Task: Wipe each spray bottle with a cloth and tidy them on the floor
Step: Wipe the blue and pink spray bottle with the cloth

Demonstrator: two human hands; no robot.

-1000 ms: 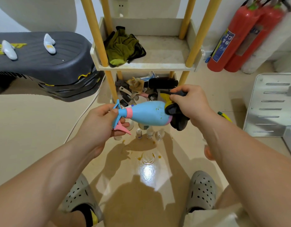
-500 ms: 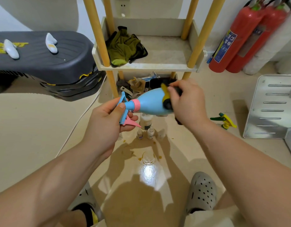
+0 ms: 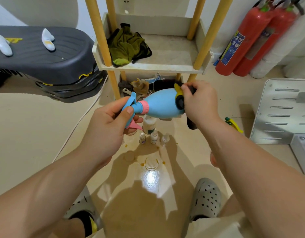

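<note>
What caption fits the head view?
Left hand holds a blue bottle sideways; right hand presses a cloth on its base.

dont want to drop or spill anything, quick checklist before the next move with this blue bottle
1. Grip: left hand holds blue spray bottle at its trigger end: ok.
2. Wipe: right hand presses cloth on the bottle's base: ok.
3. Bottle wiped all over: cannot tell.
4. Drop spot: floor straight below holds small bottles and a glass: not ok.
5. Seal: pink collar tight: cannot tell.

Nothing legible — the fire extinguisher label (image 3: 235, 44) is too blurred to read.
</note>
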